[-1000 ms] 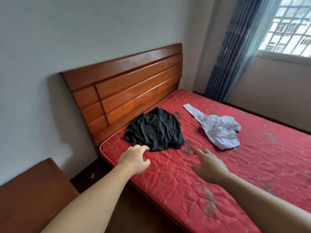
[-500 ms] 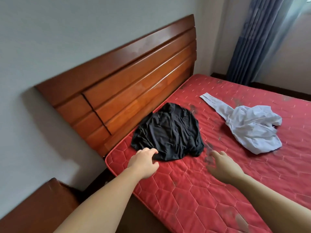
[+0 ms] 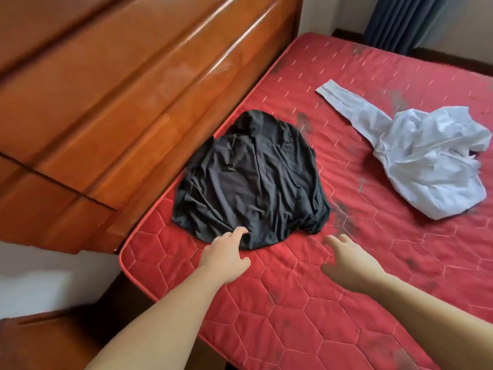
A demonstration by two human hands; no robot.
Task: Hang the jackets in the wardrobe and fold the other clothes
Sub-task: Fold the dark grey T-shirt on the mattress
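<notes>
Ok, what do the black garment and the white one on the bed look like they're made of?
Black garment: looks like thin, matte knit jersey; it drapes in fine soft creases with no shine. White garment: looks like a crisper woven fabric, maybe cotton or a blend; it holds sharp crumples and a flat-edged sleeve. Neither can be confirmed by sight.

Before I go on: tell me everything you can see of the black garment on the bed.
The black garment is a thin, soft-looking dark fabric, crumpled into a rounded heap, unfolded, on the red mattress close to the wooden headboard. The left hand reaches its near hem, fingertips at the edge; the right hand hovers just short of it.
</notes>
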